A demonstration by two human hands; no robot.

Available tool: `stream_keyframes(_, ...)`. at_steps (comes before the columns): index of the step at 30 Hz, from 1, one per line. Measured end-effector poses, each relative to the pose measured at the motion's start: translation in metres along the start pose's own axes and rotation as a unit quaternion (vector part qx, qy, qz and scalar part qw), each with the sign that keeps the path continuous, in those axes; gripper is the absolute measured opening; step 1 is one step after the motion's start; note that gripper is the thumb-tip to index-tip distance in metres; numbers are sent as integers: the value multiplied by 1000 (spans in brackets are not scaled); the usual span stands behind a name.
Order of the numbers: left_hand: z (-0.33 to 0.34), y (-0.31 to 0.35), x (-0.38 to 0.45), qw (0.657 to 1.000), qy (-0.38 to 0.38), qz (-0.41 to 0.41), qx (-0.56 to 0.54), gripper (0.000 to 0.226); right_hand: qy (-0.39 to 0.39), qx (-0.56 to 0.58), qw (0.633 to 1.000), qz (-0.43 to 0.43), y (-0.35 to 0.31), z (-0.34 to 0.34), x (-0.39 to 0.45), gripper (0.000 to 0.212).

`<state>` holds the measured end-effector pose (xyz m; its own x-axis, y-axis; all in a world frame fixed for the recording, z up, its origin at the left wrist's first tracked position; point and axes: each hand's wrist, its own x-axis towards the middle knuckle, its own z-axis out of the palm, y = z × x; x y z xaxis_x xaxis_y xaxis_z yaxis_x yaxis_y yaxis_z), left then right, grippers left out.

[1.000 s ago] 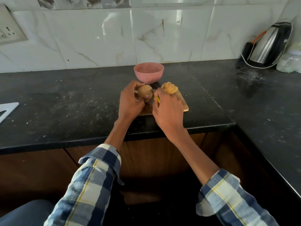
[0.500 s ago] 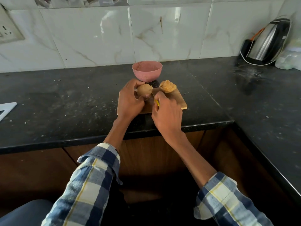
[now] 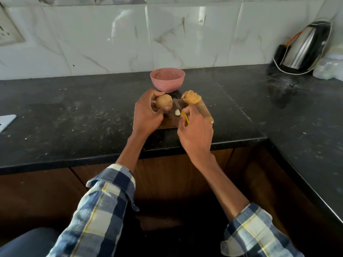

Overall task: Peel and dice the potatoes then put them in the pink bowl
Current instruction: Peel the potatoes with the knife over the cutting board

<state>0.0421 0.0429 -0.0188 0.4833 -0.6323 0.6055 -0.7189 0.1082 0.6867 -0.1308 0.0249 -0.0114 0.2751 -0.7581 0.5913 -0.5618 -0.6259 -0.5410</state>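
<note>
My left hand grips a brown unpeeled potato just above the wooden cutting board. Beside it, my right hand holds a yellow-handled peeler, whose working end I cannot make out; it stands a little apart from the potato. A small pale piece lies on the board between the hands. At the board's far right corner sits a second, ridged yellowish potato. The pink bowl stands right behind the board, with nothing visible inside.
The black counter is dusty and turns a corner along the right. A steel kettle and a pale bag sit at the back right. A white object lies at the left edge. Tiled wall behind.
My right hand with the peeler has drawn back from the potato toward me, uncovering the small pale piece on the board. The left hand keeps hold of the potato.
</note>
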Motion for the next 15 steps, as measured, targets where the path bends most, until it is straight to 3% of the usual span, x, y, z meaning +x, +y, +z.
stream_keyframes(7,-2,6,0,1000,-5,-22,-6,39,28,-38,997,-59,-12,-1,19,9)
stream_keyframes(15,-1,4,0,1000,-6,-25,-7,40,19,-35,997,-59,-20,2,25,7)
